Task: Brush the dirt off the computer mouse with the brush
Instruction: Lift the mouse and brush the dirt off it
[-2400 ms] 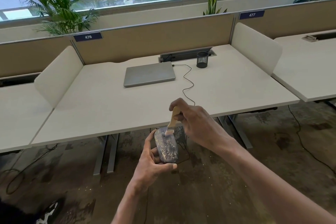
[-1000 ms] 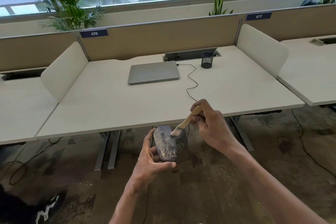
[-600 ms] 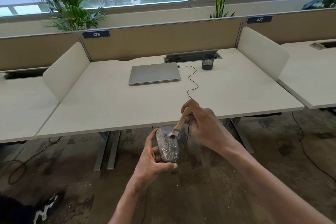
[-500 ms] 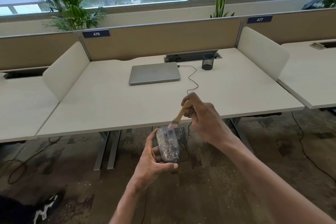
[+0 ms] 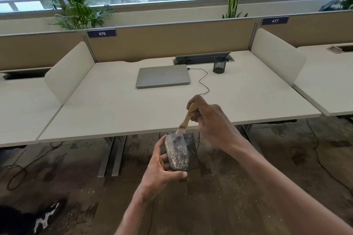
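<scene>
One pale desk (image 5: 133, 108) fills the middle of the scene and serves as the landmark. On its far half lies a closed grey laptop (image 5: 163, 75), and to the right of that, by the desk's back edge, stands a black mesh cup (image 5: 219, 64); a thin black cable (image 5: 203, 82) runs from the laptop toward the desk's near edge. Just in front of that near edge, held above the floor, the left hand (image 5: 162, 170) grips the computer mouse (image 5: 177, 152) with fingers curled round its side and thumb under its near end; pale dirt speckles its top. The right hand (image 5: 212, 120) is curled around the wooden handle of the brush (image 5: 186, 118), whose bristles touch the mouse's far end.
</scene>
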Tool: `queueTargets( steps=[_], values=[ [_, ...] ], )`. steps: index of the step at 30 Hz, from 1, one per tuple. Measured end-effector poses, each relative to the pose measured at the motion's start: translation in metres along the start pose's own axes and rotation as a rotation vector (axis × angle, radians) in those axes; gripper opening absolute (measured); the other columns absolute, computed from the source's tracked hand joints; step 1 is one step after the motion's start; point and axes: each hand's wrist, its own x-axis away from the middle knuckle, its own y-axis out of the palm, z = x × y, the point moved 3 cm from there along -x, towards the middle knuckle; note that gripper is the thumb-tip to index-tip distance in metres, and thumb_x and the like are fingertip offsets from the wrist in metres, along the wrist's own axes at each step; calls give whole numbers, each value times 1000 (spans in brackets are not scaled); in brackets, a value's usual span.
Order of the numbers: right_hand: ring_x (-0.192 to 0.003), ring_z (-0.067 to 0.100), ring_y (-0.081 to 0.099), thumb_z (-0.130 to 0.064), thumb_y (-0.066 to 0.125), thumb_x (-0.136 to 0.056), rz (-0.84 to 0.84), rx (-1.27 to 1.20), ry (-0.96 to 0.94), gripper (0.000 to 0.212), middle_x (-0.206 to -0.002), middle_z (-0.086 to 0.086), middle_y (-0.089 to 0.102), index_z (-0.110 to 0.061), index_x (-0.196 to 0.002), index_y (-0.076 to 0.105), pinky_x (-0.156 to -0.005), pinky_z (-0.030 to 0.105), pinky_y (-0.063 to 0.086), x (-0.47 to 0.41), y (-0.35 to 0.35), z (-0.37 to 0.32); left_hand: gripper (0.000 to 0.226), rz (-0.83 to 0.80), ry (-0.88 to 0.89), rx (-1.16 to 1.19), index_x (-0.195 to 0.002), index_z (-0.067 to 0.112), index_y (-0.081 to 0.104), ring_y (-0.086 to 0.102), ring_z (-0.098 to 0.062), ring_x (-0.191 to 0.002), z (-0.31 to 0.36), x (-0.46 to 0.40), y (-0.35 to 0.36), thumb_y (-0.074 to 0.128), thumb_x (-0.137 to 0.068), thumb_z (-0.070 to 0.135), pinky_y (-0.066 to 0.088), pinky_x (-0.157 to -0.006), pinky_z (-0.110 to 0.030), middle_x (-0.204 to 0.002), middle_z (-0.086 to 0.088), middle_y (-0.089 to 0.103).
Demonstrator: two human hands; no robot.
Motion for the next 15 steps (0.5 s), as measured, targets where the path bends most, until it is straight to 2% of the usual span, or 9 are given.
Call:
queueTargets(
  steps=[4,8,15],
  values=[
    [-77,18,64,13,47,-92,-18,13,-21,34,-87,0,63,-15,-111,47,-69,30,57,-9,7,-2,126,-2,2,-21,-156,39,23,76,-37,-101,5,-3,2,87,-65,-20,64,-80,-40,-117,-15,75],
    [-75,21,63,13,47,-90,-109,65,-36,37,-85,5,62,-18,-110,45,-69,39,58,-6,11,-5,127,-9,-3,-29,-157,38,23,76,-39,-101,3,-4,2,87,-65,-20,64,-79,-40,-117,-13,76],
    [-73,24,64,11,47,-91,-91,94,-49,37,-82,5,62,-21,-108,43,-65,44,57,-14,13,-10,128,-14,-2,-9,-157,41,22,75,-41,-101,0,-6,0,90,-63,-13,63,-82,-44,-120,-18,74]
  ],
)
